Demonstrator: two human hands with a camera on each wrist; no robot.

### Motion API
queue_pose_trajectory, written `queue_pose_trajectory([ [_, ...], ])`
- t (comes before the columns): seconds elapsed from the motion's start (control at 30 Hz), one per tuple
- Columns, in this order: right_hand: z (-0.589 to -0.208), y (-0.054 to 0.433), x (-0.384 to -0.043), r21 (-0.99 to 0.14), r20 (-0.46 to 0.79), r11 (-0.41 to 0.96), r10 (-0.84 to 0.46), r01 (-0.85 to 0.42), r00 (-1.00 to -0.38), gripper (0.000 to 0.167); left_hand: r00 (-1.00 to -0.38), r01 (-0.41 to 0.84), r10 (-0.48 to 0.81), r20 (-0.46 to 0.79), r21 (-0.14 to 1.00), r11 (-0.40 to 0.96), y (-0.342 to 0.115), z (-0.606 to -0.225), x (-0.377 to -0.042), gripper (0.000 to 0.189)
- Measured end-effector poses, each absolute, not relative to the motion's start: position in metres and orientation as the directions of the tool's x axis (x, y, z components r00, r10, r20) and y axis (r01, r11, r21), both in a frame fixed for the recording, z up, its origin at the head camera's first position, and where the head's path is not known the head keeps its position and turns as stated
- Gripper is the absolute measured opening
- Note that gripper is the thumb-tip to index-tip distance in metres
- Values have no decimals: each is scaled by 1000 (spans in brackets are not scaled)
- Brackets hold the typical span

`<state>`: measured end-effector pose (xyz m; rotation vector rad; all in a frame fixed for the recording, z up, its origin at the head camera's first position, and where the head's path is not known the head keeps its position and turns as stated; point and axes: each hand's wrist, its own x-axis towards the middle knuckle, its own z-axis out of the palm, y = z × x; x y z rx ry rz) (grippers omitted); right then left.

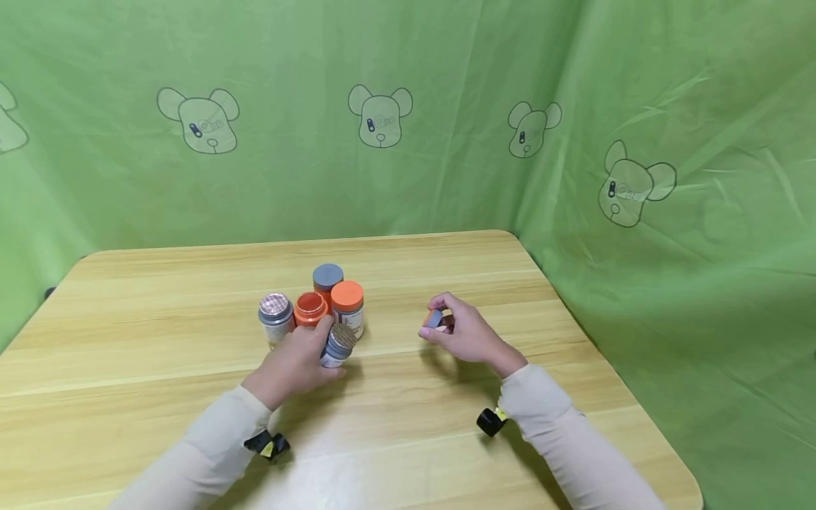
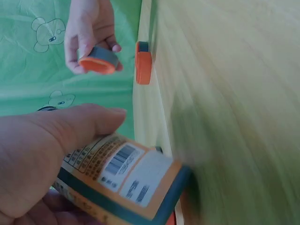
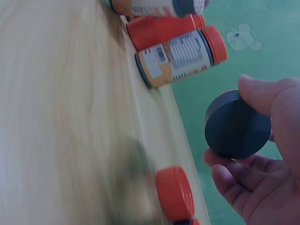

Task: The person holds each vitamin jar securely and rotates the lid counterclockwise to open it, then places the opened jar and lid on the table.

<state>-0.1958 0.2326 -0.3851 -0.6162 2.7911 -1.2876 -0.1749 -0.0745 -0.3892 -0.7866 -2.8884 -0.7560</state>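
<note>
In the head view my left hand (image 1: pixel 296 361) grips a jar (image 1: pixel 338 343) with a dark grey neck and a patterned seal on top, tilted just in front of the other jars. Its label with a barcode shows in the left wrist view, the thumb (image 2: pixel 93 119) lying along it. Off to the right, my right hand (image 1: pixel 468 329) pinches a round grey lid (image 3: pixel 238 124) with an orange underside, held above the table. Below that hand in the right wrist view, an orange lid (image 3: pixel 176 193) stands on edge, with part of a second dark-and-orange one beside it.
Behind the gripped jar stand an orange-lidded jar (image 1: pixel 347 301), a grey-lidded jar (image 1: pixel 328 276), an open orange jar (image 1: pixel 311 308) and a grey-necked jar with a shiny seal (image 1: pixel 276 312). The wooden table (image 1: pixel 408 439) meets green curtains (image 1: pixel 446 177) behind and at right.
</note>
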Motion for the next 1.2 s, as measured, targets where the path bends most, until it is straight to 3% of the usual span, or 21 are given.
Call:
queue_pose_trajectory([
  [0.17, -388, 244, -195, -701, 160, 628, -324, -339, -932, 42, -869, 494, 445, 216, 444, 748, -80, -390, -175, 66],
  [0.37, -393, 260, -197, -701, 161, 651, -255, -292, -954, 40, -873, 485, 439, 212, 453, 748, -84, -389, -174, 77],
  [0.8, -408, 290, -213, -736, 177, 665, 6, -128, -984, 32, -870, 492, 430, 241, 476, 729, -88, -392, -172, 83],
  [1.2, -416, 294, -238, -676, 147, 733, 44, -68, -988, 28, -871, 491, 418, 260, 407, 770, -94, -386, -172, 94],
])
